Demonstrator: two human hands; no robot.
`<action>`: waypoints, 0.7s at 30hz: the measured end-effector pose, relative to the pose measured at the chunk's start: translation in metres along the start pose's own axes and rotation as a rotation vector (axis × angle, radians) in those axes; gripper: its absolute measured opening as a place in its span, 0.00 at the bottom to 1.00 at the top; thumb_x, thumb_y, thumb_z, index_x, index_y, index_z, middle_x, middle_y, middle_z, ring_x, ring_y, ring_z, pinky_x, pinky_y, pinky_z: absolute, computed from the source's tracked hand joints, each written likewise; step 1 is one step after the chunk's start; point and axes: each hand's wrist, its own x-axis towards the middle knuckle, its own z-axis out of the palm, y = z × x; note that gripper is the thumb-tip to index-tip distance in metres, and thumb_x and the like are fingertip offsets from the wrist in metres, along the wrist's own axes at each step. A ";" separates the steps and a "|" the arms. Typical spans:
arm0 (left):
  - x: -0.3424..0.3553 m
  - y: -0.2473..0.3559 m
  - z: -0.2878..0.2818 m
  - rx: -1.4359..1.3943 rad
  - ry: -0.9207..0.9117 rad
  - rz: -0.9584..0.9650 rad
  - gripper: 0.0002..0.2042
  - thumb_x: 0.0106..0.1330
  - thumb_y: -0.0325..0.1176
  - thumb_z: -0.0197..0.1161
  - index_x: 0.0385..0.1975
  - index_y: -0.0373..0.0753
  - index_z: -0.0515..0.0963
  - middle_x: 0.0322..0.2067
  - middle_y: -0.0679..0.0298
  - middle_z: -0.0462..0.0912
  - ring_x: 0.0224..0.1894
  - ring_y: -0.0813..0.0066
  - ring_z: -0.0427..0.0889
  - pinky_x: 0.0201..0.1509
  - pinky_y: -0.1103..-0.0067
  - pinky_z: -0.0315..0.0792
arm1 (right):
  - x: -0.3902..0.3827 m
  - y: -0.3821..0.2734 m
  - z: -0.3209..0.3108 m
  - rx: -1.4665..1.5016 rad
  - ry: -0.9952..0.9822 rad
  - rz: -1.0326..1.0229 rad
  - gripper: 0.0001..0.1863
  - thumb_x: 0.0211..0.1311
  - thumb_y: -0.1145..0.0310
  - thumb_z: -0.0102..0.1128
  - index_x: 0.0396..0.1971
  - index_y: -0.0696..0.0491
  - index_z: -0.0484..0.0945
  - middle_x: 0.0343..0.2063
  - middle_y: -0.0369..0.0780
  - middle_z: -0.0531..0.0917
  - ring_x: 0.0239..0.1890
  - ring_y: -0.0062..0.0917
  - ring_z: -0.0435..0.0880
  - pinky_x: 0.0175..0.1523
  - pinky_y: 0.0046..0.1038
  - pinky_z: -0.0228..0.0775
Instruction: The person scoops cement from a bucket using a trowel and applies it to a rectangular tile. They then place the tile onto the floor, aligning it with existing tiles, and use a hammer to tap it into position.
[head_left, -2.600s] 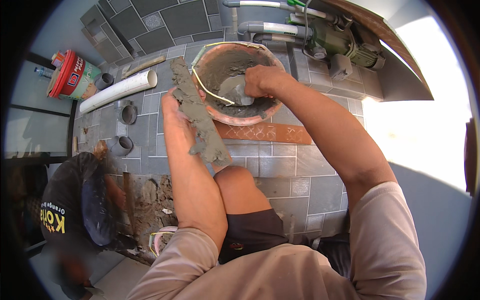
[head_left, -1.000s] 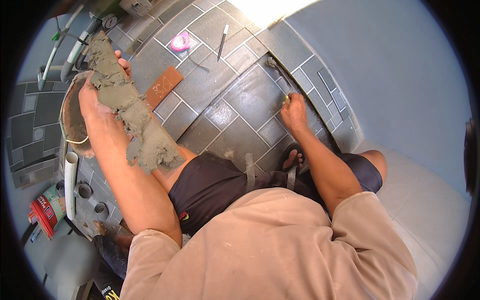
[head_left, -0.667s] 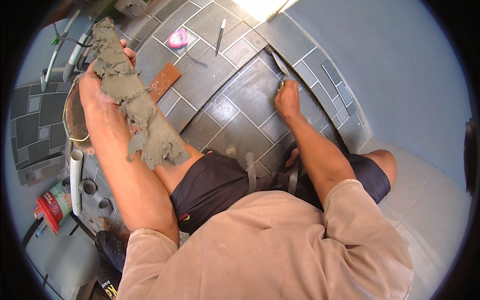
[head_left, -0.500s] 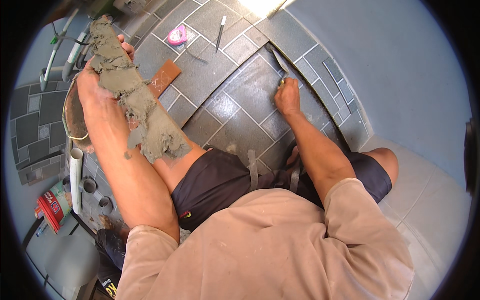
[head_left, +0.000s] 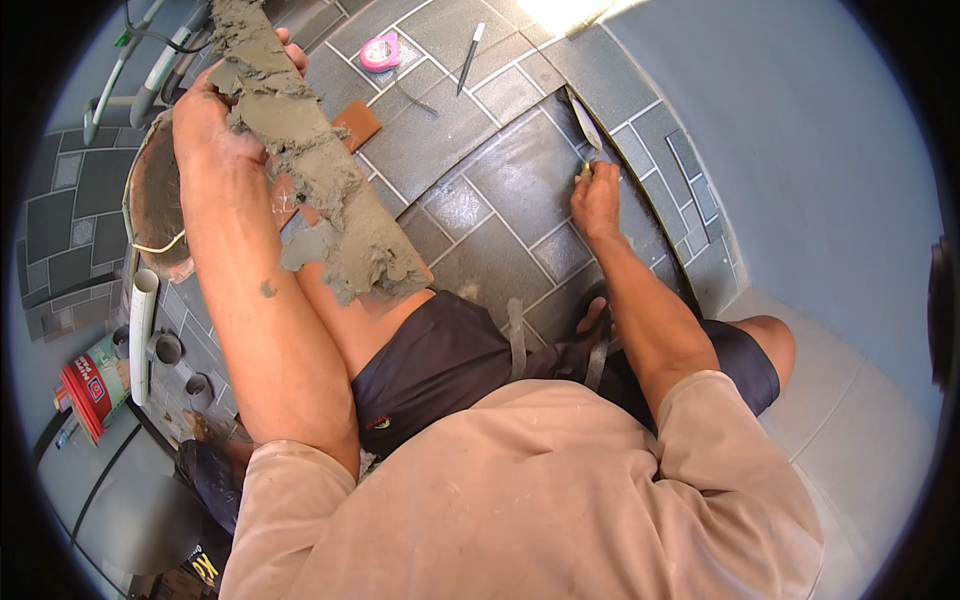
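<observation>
My left hand point(head_left: 212, 105) is closed around a long narrow board point(head_left: 425, 262) heaped with wet grey mortar point(head_left: 345, 200). The board slants over my bare left leg, and the fingertips curl past its far edge. In my right hand point(head_left: 598, 198) is the handle of a small pointed trowel point(head_left: 586, 124). Its blade lies at the far corner of a large patterned grey tile point(head_left: 530, 175), beside a dark gap point(head_left: 640, 190) that runs along the tile's right edge. The fingers are wrapped round the handle, which is mostly hidden.
A pink tape measure point(head_left: 380, 53) and a black-and-white marker pen point(head_left: 471, 60) lie on the far tiles. An orange-brown tile piece point(head_left: 358, 125) sits beyond the board. To the left are a bucket point(head_left: 150, 200), a white pipe point(head_left: 143, 335) and a red container point(head_left: 92, 390). A blue-grey wall point(head_left: 790, 130) rises at right.
The view has shifted a little, so most things appear displaced. The trowel blade has turned to point more straight away from me, near the same corner. Both hands keep their grip.
</observation>
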 end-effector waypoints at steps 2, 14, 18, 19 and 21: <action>0.003 0.000 0.001 -0.057 -0.036 -0.007 0.19 0.71 0.24 0.43 0.55 0.14 0.69 0.46 0.31 0.80 0.40 0.42 0.83 0.44 0.54 0.84 | 0.002 0.003 -0.001 -0.005 0.013 -0.010 0.14 0.64 0.75 0.62 0.47 0.62 0.75 0.46 0.56 0.75 0.50 0.53 0.77 0.59 0.44 0.70; 0.010 0.002 -0.014 -0.085 -0.200 -0.072 0.19 0.73 0.24 0.44 0.57 0.16 0.69 0.46 0.33 0.79 0.38 0.45 0.80 0.40 0.60 0.83 | 0.004 0.008 -0.002 -0.013 0.078 -0.041 0.14 0.60 0.75 0.67 0.45 0.62 0.77 0.44 0.54 0.79 0.47 0.51 0.80 0.56 0.43 0.72; -0.018 -0.010 0.027 0.216 0.099 0.069 0.13 0.69 0.32 0.51 0.34 0.28 0.79 0.22 0.52 0.81 0.19 0.62 0.81 0.20 0.71 0.77 | 0.003 0.015 -0.005 -0.020 0.083 -0.053 0.14 0.59 0.75 0.67 0.44 0.61 0.78 0.42 0.54 0.80 0.46 0.51 0.81 0.55 0.44 0.73; -0.022 -0.008 0.030 0.202 0.089 0.064 0.12 0.69 0.31 0.51 0.33 0.28 0.79 0.22 0.52 0.81 0.19 0.62 0.81 0.20 0.71 0.77 | 0.001 0.017 -0.006 -0.024 0.084 -0.058 0.14 0.59 0.75 0.67 0.44 0.61 0.78 0.42 0.53 0.80 0.46 0.50 0.81 0.55 0.44 0.73; -0.028 -0.003 0.031 0.171 0.083 0.054 0.11 0.69 0.29 0.51 0.33 0.28 0.78 0.21 0.52 0.81 0.19 0.63 0.81 0.20 0.71 0.76 | 0.000 0.012 -0.006 -0.013 0.085 -0.086 0.13 0.60 0.75 0.67 0.43 0.61 0.78 0.42 0.53 0.81 0.46 0.50 0.81 0.55 0.43 0.73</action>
